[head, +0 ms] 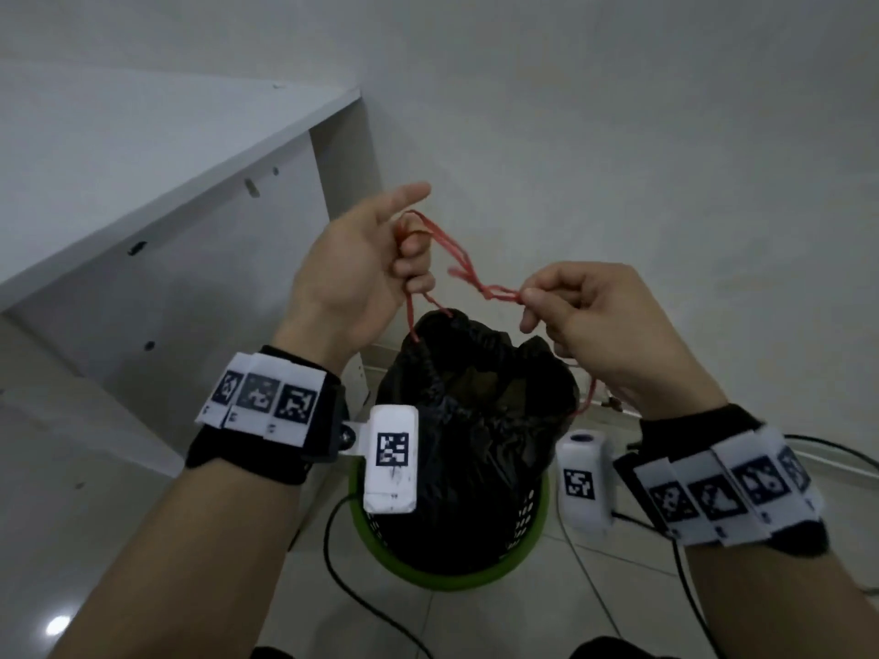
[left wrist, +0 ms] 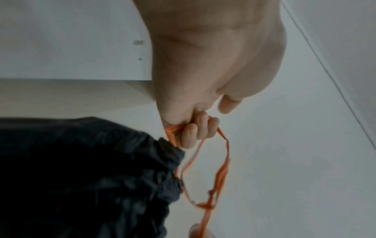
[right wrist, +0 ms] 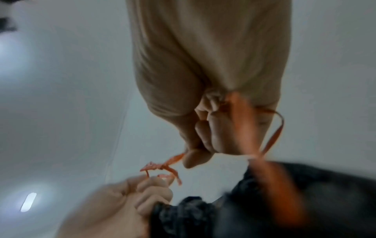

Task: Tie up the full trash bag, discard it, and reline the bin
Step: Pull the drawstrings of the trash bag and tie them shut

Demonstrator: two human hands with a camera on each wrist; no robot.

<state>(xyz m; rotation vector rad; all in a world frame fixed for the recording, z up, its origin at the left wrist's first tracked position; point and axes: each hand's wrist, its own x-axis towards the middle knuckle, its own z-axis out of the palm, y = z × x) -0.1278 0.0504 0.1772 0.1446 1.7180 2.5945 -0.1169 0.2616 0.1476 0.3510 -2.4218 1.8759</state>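
A full black trash bag [head: 475,420] stands in a green bin [head: 452,575] on the tiled floor, its mouth gathered by a red drawstring [head: 456,259]. My left hand [head: 361,273] grips one drawstring loop above the bag's left side, lower fingers curled round it and index finger pointing out. My right hand [head: 585,321] pinches the other part of the drawstring at the right, with a strand running under the palm to the bag. In the left wrist view the fingers [left wrist: 195,130] curl round the string [left wrist: 221,173] beside the bag [left wrist: 81,177]. The right wrist view shows the pinch [right wrist: 193,157] on a twisted strand [right wrist: 160,167].
A white shelf unit [head: 157,230] stands close on the left, a white wall behind. Black cables [head: 352,592] trail over the floor tiles around the bin. Both wrists carry marker bands and white camera boxes [head: 392,459].
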